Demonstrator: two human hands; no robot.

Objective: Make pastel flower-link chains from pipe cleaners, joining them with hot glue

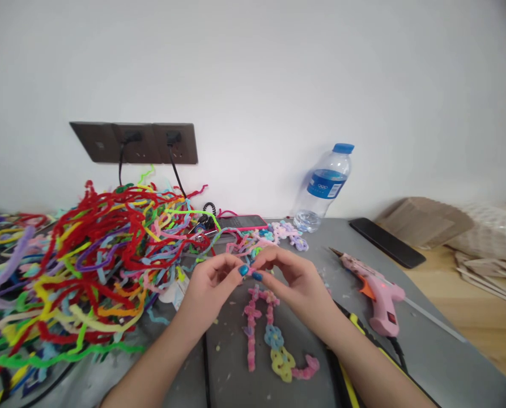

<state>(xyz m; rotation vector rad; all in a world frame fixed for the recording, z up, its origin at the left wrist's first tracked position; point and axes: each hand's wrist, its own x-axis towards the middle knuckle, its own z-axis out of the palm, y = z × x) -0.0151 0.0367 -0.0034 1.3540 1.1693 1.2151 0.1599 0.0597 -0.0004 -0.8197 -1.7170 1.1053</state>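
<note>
My left hand point(213, 279) and my right hand point(294, 281) meet over the middle of the grey table. Both pinch a small pink piece of pipe cleaner point(250, 272) between thumb and fingers, which cover most of it. Just below lies a chain of twisted pipe-cleaner pieces, with a pink strand point(251, 343) at its left. On its right side are a blue flower point(273, 336) and a yellow flower point(282, 364), ending in a pink curl point(307, 368). More pastel flowers point(286, 231) lie beyond my right hand.
A tangled heap of colourful pipe cleaners point(108, 255) spreads at left. Near the wall stand a water bottle point(326, 184) and a pink-edged device point(247, 221). At right are a pink glue gun point(382, 300), a black phone point(386, 242) and brown paper point(426, 221). Cords run from wall sockets point(134, 143).
</note>
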